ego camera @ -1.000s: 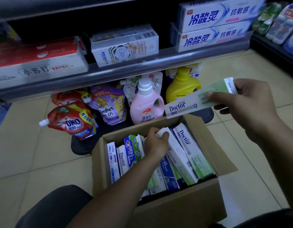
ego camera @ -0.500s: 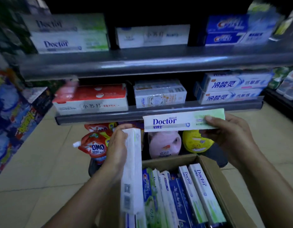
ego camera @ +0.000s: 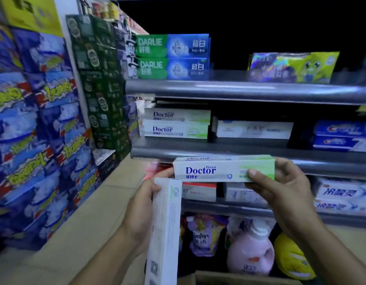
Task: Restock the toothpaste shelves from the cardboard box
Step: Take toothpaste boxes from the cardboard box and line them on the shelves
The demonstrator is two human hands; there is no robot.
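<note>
My right hand (ego camera: 281,190) grips a white and green Doctor toothpaste box (ego camera: 221,169) held level in front of the grey shelf edge (ego camera: 239,153). My left hand (ego camera: 143,204) holds a second white toothpaste box (ego camera: 165,229) upright, its long side facing me. Two matching Doctor boxes (ego camera: 176,125) lie stacked on the middle shelf at the left. Only the top rim of the cardboard box (ego camera: 229,277) shows at the bottom edge.
Darlie boxes (ego camera: 169,56) sit on the upper shelf, Crest boxes (ego camera: 340,136) at the middle right, more toothpaste on the lower shelf (ego camera: 342,196). Detergent bottles (ego camera: 250,249) and pouches stand on the floor under the shelves. Stacked blue cartons (ego camera: 34,130) wall off the left.
My view has tilted up from the box to the shelves. My left hand lifted a toothpaste box out of the cardboard box, and my right hand raised its Doctor box toward the middle shelf.
</note>
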